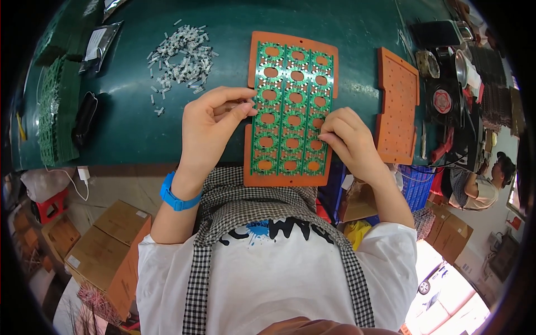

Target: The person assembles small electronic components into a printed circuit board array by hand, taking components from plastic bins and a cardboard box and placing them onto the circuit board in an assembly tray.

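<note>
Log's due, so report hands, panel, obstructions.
Left hand at green panel, left edge; right hand at right column. Panel on orange tray. Small pieces piled left, apart from panel.

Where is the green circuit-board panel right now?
In the head view, the green circuit-board panel lies on the orange tray just right of centre, with the left hand at its left edge and the right hand at its right.

1. The left hand (pixel 212 125) is touching a green circuit panel's (pixel 283 111) left edge.
2. The right hand (pixel 350 139) is touching its right edge.
3. An orange tray (pixel 268 181) is supporting the panel.
4. Small pale pieces (pixel 187 64) are lying heaped.
</note>
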Available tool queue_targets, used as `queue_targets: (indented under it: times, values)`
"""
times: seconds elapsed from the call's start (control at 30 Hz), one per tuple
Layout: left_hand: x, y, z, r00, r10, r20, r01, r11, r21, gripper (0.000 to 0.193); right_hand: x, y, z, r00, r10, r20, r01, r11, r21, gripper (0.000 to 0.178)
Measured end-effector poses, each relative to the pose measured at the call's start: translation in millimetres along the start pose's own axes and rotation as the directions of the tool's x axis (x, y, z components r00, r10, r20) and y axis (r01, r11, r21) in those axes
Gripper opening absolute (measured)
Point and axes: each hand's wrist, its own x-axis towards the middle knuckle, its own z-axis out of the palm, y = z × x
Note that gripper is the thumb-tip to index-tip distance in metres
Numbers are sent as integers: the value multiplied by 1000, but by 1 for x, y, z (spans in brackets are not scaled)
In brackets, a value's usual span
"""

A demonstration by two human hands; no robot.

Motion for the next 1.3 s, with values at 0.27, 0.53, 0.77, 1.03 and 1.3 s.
queue_targets:
  times: [0.27, 0.53, 0.77, 1.03, 1.3]
  values:
    - [-2, 3, 1, 994, -66, 90, 68, 998, -17, 13, -11, 7, 14, 992, -36, -120, 26, 996, -87, 11]
    - [-11, 6, 15, 938, -208, 277, 271, 939, -212, 14, -6, 9, 2, 998, -19, -64, 20, 1000, 14, 9]
    - [-6, 2, -4, 975, -147, 164, 186, 949, -256, 12, -6, 9, 6, 997, -27, -72, 28, 999, 17, 9]
    - [-11, 6, 3, 942, -232, 244, 291, 925, -245, 19, -15, 13, 19, 966, -157, -206, 133, 983, -125, 18]
    - [-21, 19, 23, 898, -307, 316, 384, 897, -219, 29, -8, -18, 0, 919, -388, -71, 303, 810, -502, 34]
